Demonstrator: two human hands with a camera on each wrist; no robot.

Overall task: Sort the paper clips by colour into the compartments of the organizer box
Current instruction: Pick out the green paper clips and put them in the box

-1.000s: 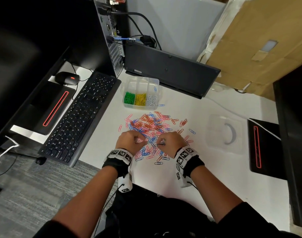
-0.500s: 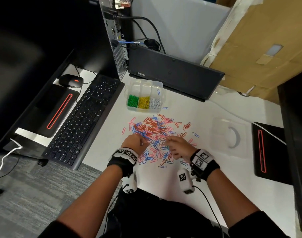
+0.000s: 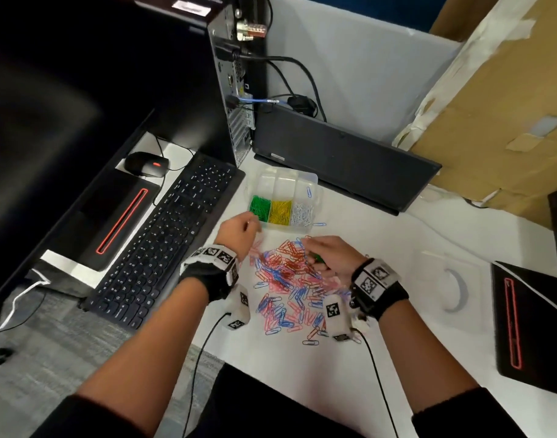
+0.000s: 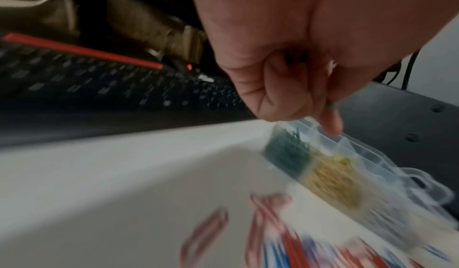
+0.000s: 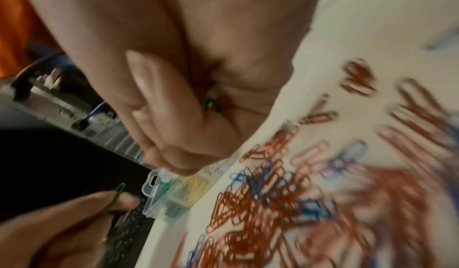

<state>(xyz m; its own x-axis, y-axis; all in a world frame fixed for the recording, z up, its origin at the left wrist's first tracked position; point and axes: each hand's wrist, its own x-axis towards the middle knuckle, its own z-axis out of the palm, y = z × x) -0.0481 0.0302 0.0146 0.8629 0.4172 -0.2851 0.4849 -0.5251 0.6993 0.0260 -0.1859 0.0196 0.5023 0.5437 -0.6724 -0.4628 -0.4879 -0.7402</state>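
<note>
A clear organizer box (image 3: pixel 313 181) stands behind a loose pile of red, blue and pink paper clips (image 3: pixel 286 279). Its front row holds green clips (image 3: pixel 260 208), yellow clips (image 3: pixel 280 211) and white clips (image 3: pixel 302 213); one blue clip (image 3: pixel 309 191) lies in the back right compartment. My left hand (image 3: pixel 250 227) is at the box's front left corner, beside the green compartment, and pinches a green paper clip (image 5: pixel 119 191). My right hand (image 3: pixel 318 257) hovers over the pile with its fingers curled round green clips (image 5: pixel 211 104). The left wrist view is blurred.
A black keyboard (image 3: pixel 163 241) and mouse (image 3: pixel 146 164) lie to the left, and a computer tower (image 3: pixel 236 90) stands behind them. A black panel (image 3: pixel 340 159) leans behind the box, beside cardboard (image 3: pixel 492 121). To the right are a clear lid (image 3: pixel 451 279) and a black device (image 3: pixel 530 324).
My left hand has left the pile and moved forward to the box's green corner. My right hand has shifted forward over the pile, still curled.
</note>
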